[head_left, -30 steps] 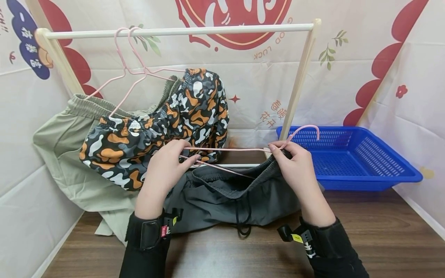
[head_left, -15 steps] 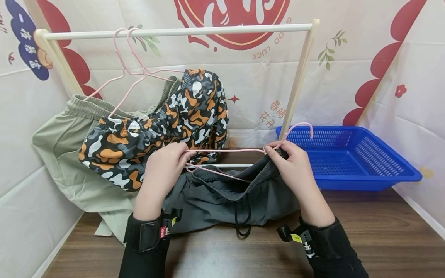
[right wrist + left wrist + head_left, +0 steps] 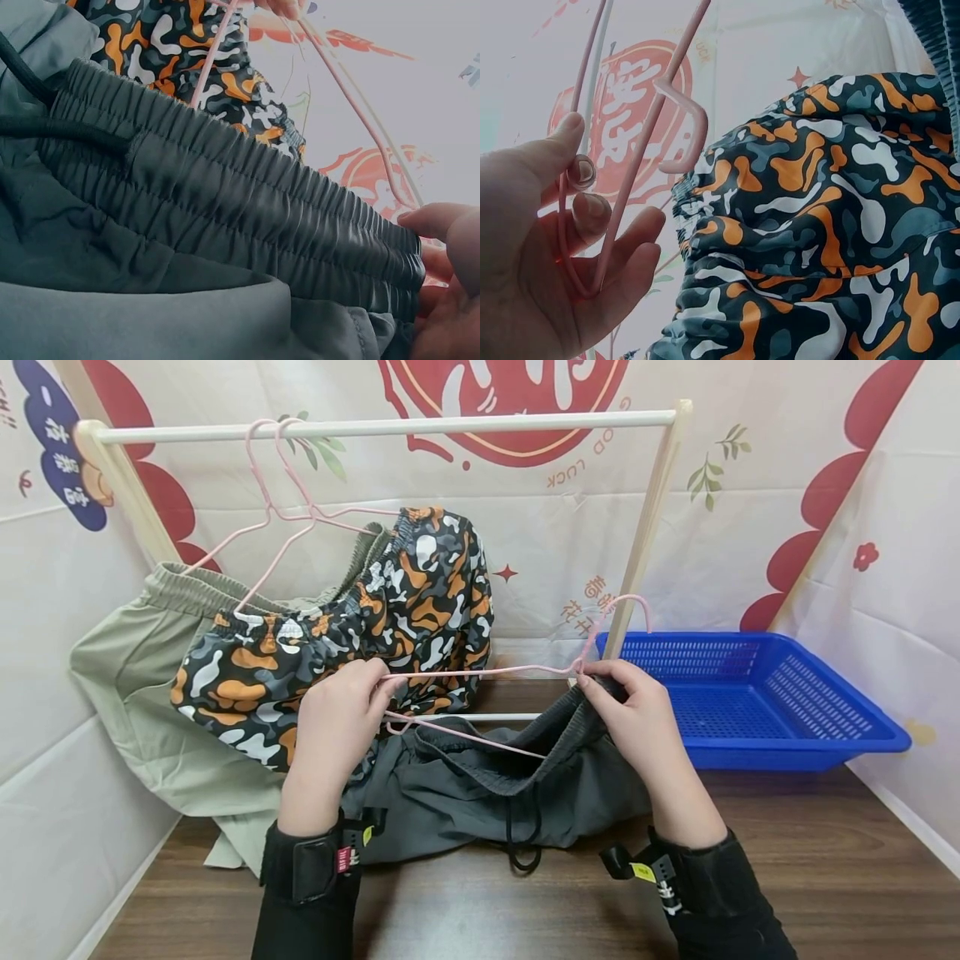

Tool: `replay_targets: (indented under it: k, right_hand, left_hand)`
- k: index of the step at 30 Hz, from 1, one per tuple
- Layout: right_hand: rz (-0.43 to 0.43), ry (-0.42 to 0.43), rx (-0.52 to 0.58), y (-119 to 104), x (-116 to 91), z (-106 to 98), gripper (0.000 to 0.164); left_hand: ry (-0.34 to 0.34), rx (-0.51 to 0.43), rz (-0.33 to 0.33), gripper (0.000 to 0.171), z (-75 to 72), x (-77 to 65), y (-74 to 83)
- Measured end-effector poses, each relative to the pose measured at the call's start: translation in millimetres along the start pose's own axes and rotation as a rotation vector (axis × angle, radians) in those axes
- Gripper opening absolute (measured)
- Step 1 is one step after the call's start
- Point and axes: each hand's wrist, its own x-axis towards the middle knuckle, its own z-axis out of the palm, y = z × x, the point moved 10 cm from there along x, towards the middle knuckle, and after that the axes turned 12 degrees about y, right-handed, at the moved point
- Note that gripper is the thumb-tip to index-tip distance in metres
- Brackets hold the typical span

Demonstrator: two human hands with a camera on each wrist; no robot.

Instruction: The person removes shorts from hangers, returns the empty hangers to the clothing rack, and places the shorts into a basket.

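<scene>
My left hand (image 3: pixel 337 718) grips one end of a pink clothes hanger (image 3: pixel 487 672); in the left wrist view thumb and fingers close around its corner. The hanger's other end dips into the waist opening of dark grey drawstring pants (image 3: pixel 487 814), where its tip is hidden. With thumb and fingers, my right hand (image 3: pixel 633 710) pinches the side of the elastic waistband (image 3: pixel 240 199), beside the hanger's neck. The hook sticks up behind that hand. Black drawstrings hang down the front of the pants, which lie on the table.
Camouflage-patterned shorts (image 3: pixel 427 585) and light green pants (image 3: pixel 127 652) hang on pink hangers at the left of a white rail (image 3: pixel 465 424). A blue plastic basket (image 3: pixel 810 747) stands right, on the brown wooden table (image 3: pixel 525 910). Patterned cloth surrounds the space.
The hanger has tilted so that its hook stands higher and further left. My left hand has shifted slightly left with its end. The right hand stays at the waistband.
</scene>
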Motion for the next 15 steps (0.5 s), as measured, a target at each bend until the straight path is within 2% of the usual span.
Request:
replay_targets:
  k: [8, 15]
  right_hand:
    - [0.022, -0.014, -0.011, 4.8, 1.8, 0.1, 0.03]
    - [0.042, -0.019, -0.031, 11.6, 4.3, -1.1, 0.028]
  left_hand:
    - [0.043, 0.011, 0.005, 0.029, -7.0, 0.8, -7.1]
    - [0.062, 0.021, -0.021, 0.029, -14.7, -0.6, -16.7]
